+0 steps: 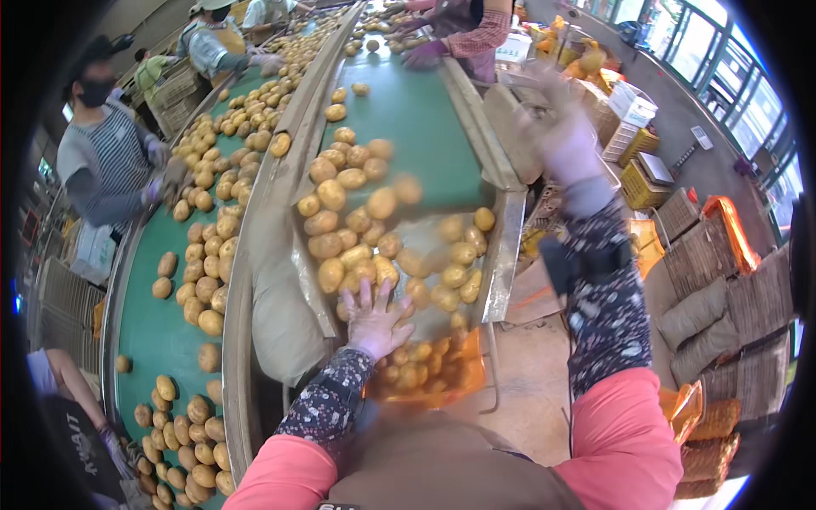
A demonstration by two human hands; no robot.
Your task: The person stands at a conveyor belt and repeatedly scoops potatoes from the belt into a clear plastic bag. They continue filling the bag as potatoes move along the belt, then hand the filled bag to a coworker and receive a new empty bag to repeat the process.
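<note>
"Two hands are sharing this spot, so how are they standing?"

"The left hand [374, 323] is resting low on the metal chute [512, 242], its grip wide and empty, fingers spread and seemingly touching the nearest potatoes [382, 203]. The right hand [565, 140] is hanging raised beyond the chute's right wall, and blur is hiding its grip; nobody can tell whether it is holding anything."

"And the potatoes?"

"They are crowding the chute below the green belt [416, 110], several of them blurring, and more are lying in the orange mesh bag [473, 361] just below the left hand."

"What would be serving the left hand well?"

"Probably a flat palm and loose fingers, guiding rather than squeezing; hard pressing would be risking bruises or a jam at the narrow end."

"What is standing in the way?"

"A grey padded bundle [282, 297] is bulging along the left wall, and a thin metal bar [495, 374] is standing just right of the mesh bag. A second belt [140, 310] is running farther left, a co-worker in a striped apron [102, 157] is standing beyond it, and a scale [654, 168] is sitting on a yellow crate [642, 194] to the right."
</note>
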